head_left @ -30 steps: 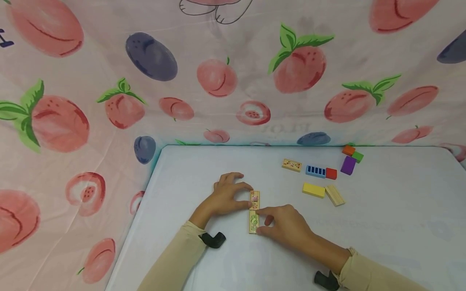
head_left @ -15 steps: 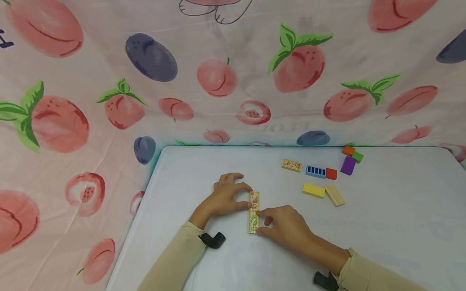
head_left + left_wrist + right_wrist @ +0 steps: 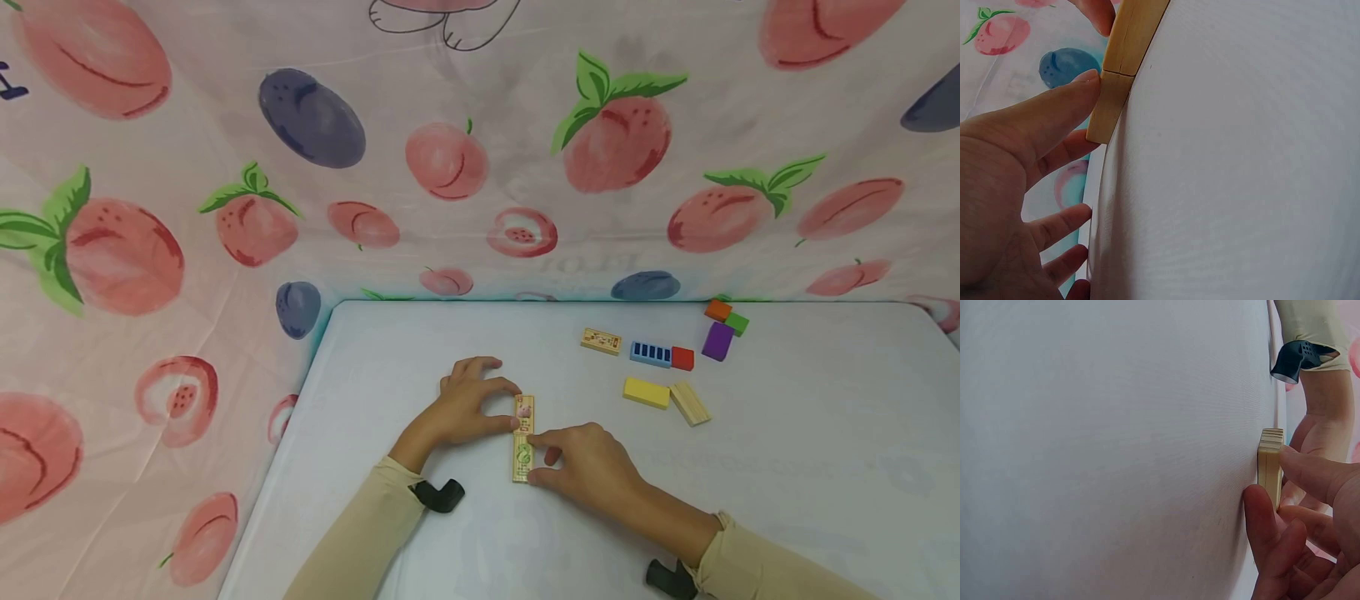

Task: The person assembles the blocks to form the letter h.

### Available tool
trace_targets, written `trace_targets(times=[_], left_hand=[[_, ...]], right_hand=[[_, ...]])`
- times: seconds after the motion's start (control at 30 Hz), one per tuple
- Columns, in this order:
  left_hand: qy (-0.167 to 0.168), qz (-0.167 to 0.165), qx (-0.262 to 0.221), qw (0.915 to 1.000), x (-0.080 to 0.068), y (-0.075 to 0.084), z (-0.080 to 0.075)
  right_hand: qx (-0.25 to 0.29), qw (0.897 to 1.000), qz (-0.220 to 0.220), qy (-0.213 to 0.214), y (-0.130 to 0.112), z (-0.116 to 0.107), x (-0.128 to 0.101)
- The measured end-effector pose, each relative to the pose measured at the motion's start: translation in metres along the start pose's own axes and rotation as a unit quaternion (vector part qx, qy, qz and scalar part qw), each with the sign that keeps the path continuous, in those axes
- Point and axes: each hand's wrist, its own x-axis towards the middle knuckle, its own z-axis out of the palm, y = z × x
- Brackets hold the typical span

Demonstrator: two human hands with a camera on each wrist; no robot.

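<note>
Two printed wooden domino blocks lie end to end in the head view, forming a short column. The far block (image 3: 525, 404), bearing a pink picture, is pinched by my left hand (image 3: 467, 406), thumb at its near part and index finger at its far end. My right hand (image 3: 600, 465) pinches the near block (image 3: 522, 467), which has a green picture, by its right side. A thin seam between the blocks shows in the left wrist view, with my left thumb (image 3: 1066, 106) on the end block (image 3: 1110, 106). The right wrist view shows my right thumb (image 3: 1316, 474) against the near block's side (image 3: 1270, 469).
On the white table (image 3: 810, 500), farther right, lie a printed wooden block (image 3: 601, 340), a blue block (image 3: 650, 353), a red one (image 3: 682, 358), a yellow one (image 3: 646, 392), a plain wooden one (image 3: 689, 403), and purple (image 3: 717, 341), green (image 3: 737, 324) and orange (image 3: 718, 310) blocks. Fruit-patterned cloth (image 3: 360, 83) hangs behind.
Both hands keep their hold; the two blocks have shifted barely, if at all, toward the person. The other blocks stay where they were.
</note>
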Motion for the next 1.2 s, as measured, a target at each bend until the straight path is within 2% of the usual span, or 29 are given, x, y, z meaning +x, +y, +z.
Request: trace_targets(times=[1.2], left_hand=[[0.003, 0.004, 0.002, 1.0, -0.0015, 0.0006, 0.0001]], right_hand=[[0.006, 1.0, 0.013, -0.002, -0.0014, 0.0005, 0.0002]])
